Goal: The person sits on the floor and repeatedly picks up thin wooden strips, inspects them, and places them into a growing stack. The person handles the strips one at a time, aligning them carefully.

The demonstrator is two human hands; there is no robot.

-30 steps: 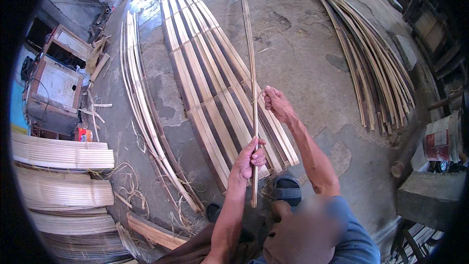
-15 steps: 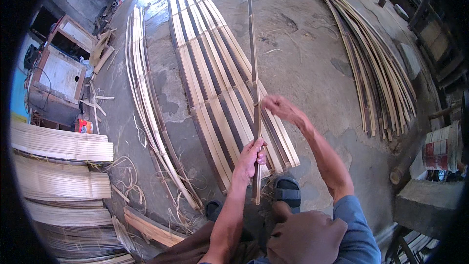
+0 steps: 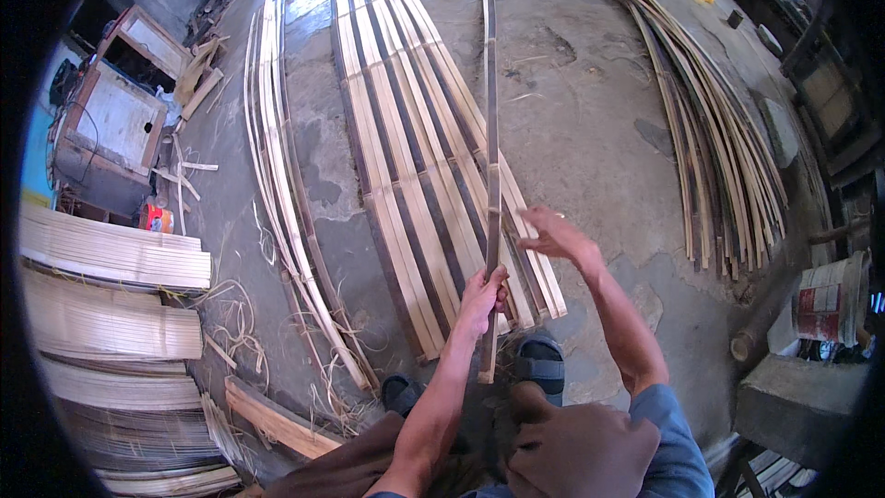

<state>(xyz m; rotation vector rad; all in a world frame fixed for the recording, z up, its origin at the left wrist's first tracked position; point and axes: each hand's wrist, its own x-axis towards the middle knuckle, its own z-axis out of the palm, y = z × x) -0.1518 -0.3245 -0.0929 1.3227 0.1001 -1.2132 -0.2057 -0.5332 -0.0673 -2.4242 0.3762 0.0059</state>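
Observation:
A long bamboo strip [image 3: 493,138] stretches from near my feet toward the far side, its dark face turned up. Near its closer end my left hand [image 3: 485,299] is closed around it. Just to the right of the strip, my right hand [image 3: 559,236] hovers apart from it, fingers loosely extended and holding nothing I can see. Under the strip and to its left, a row of bamboo slats [image 3: 392,175] lies side by side on the floor, pale and dark ones alternating.
To the left lies a narrow bunch of strips [image 3: 272,143], with curled shavings [image 3: 241,337] beside it. Stacked pale slat bundles [image 3: 115,254] fill the near left. A large fan of strips [image 3: 710,129] lies at right, near a red-and-white bucket [image 3: 830,295]. Sandals [image 3: 540,369] are on my feet.
My right hand has moved off the strip, to the right and slightly nearer, and its fingers have opened. The strip has turned to show more of its dark face, still in my left hand.

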